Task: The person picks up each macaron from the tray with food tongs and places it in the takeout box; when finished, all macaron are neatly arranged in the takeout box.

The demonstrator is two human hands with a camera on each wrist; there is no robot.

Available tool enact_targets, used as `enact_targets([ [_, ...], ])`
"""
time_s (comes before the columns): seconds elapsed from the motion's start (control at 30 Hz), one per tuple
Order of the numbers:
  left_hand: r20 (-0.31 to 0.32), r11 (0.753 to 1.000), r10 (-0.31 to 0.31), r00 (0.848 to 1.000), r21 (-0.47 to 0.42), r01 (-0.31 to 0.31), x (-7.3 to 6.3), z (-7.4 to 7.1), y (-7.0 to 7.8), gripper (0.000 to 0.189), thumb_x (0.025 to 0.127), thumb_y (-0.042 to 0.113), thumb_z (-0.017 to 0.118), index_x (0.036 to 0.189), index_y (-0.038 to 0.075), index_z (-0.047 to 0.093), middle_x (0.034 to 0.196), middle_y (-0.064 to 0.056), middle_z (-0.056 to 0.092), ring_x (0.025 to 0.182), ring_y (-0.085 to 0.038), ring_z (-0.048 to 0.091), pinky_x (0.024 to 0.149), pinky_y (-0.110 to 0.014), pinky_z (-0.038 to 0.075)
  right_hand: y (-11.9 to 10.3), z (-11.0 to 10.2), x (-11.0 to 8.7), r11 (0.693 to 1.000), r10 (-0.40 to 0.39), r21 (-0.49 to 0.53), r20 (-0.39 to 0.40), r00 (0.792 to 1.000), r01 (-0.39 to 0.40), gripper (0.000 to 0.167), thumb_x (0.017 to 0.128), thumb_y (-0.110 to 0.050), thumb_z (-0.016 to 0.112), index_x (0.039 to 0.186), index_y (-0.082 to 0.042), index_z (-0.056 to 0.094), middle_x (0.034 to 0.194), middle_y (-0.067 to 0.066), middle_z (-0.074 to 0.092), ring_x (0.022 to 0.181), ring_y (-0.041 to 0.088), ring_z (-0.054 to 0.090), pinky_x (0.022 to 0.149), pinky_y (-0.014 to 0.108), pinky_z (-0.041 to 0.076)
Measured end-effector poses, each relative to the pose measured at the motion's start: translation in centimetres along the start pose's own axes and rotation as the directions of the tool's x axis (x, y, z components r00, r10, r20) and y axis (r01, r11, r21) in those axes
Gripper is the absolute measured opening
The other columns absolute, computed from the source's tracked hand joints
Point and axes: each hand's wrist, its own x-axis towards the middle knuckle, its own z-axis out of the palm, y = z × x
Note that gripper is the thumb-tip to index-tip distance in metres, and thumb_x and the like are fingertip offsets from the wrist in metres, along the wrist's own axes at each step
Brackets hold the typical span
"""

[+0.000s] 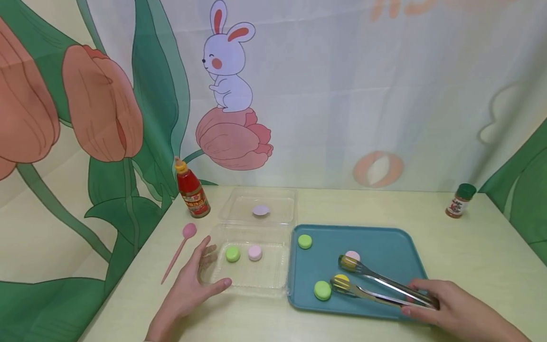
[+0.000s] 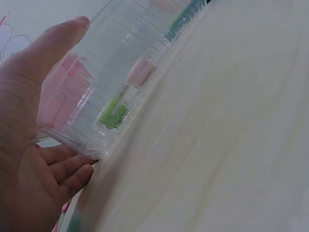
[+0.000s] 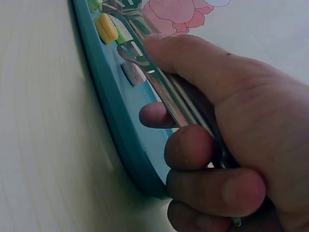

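Observation:
My left hand (image 1: 194,280) is at the left front corner of a clear plastic box (image 1: 256,282), its thumb by the front rim and its other fingers along the left side. Inside the box sit a green macaron (image 1: 232,253) and a pink macaron (image 1: 255,252). My right hand (image 1: 444,304) grips metal tongs (image 1: 397,285) by the handle end. The tongs' arms are spread over the blue tray (image 1: 367,235), one tip overlapping a yellow macaron (image 3: 106,28), the other close to a pink macaron (image 1: 352,255). Two green macarons (image 1: 322,290) also lie on the tray.
Behind the box its clear lid (image 1: 239,206) lies folded back, with a lilac oval mark (image 1: 260,210). At the left are a pink spoon (image 1: 181,247) and a red sauce bottle (image 1: 193,192). A green-capped spice jar (image 1: 460,202) stands at the far right. A printed curtain (image 1: 325,104) hangs behind.

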Motion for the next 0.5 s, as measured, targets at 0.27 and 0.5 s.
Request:
enact_targets([
  [0.27, -0.003, 1.000, 0.004, 1.000, -0.001, -0.004, -0.13, -0.08, 0.08, 0.123, 0.086, 0.041, 0.098, 0.178, 0.024, 0.018, 0.175, -0.012, 0.045, 0.159, -0.038, 0.048, 0.131, -0.068, 0.033, -0.21, -0.13, 0.33, 0.994, 0.068, -0.087, 0.020, 0.997, -0.066, 0.036, 0.110, -0.045, 0.070, 0.123, -0.012, 0.072, 0.097, -0.001, 0.065, 0.083, 0.004, 0.057, 0.067, 0.025, 0.048],
  [0.5, 0.004, 1.000, -0.006, 1.000, 0.003, 0.006, -0.08, -0.04, 0.14, 0.123, 0.087, 0.041, 0.098, 0.178, 0.025, 0.018, 0.175, -0.012, 0.045, 0.159, -0.038, 0.048, 0.131, -0.068, 0.033, -0.24, 0.11, 0.33, 0.997, 0.057, -0.057, 0.052, 0.997, -0.054, 0.026, 0.111, -0.043, 0.069, 0.112, -0.017, 0.072, 0.091, -0.001, 0.065, 0.079, 0.005, 0.057, 0.063, 0.026, 0.045],
])
